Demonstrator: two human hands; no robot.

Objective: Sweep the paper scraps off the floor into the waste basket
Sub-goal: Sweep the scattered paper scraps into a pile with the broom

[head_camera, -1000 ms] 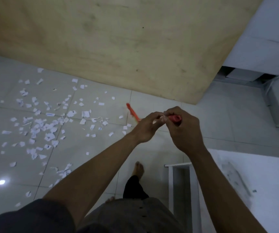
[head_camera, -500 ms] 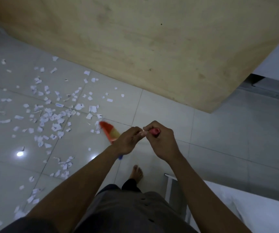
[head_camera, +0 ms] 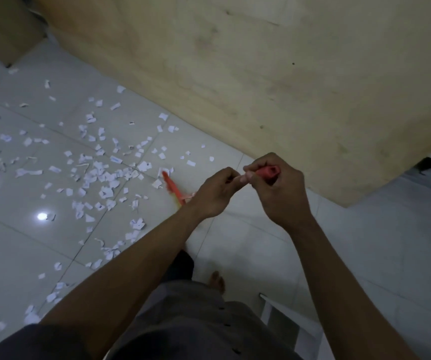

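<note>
Both hands curl round the red broom [head_camera: 174, 188]. The right hand [head_camera: 278, 197] grips its top end, and the left hand [head_camera: 215, 194] holds the shaft just beside it, lower down. The long axis slants from the hands down and leftward. Its head (blurred, seemingly orange bristles) meets the floor [head_camera: 365, 242] at the edge of the paper scraps [head_camera: 100, 178] spread left of the left hand.

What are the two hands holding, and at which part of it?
A red broom, by the top of its handle: the right hand curls round the very end, and the left hand grips just below it.
</note>
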